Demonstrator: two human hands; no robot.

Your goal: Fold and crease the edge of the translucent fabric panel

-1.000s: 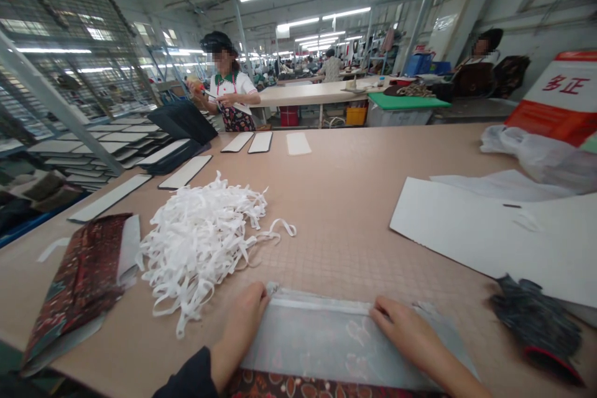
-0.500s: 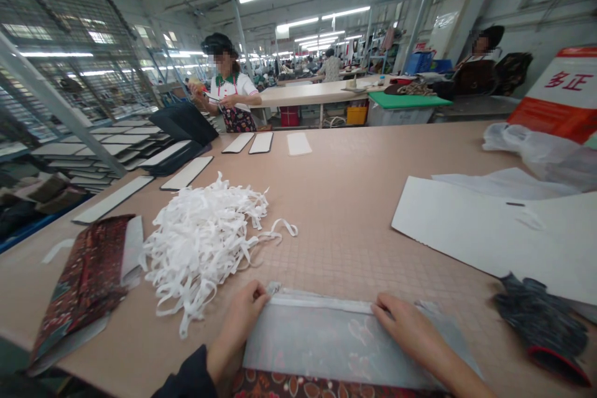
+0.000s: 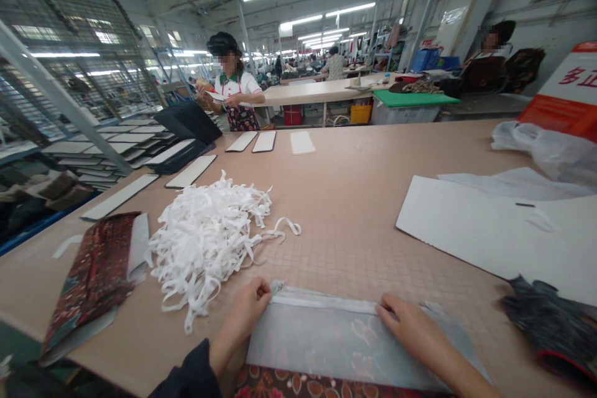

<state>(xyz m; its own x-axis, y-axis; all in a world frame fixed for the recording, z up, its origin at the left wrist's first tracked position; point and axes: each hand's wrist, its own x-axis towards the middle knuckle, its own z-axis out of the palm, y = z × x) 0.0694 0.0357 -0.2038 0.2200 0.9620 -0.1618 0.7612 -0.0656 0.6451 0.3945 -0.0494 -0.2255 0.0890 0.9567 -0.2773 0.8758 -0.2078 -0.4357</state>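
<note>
In front of me on the table lies a fabric piece with a pale, see-through grey backing and a dark red floral print along its near side. A white strip of tape runs straight along its far edge. At the tape's left end, my left hand pinches with thumb and fingertips. My right hand presses its closed fingers on the tape further right. Just beyond my left hand is a loose heap of white tape strips.
A folded red printed fabric piece lies at the left. White panels lie farther back. At the right are a large white board, a dark glove-like cloth item and clear plastic. A co-worker stands across the table.
My view has turned slightly left, so everything appears shifted a little to the right. Both hands keep the same places on the tape and fabric.
</note>
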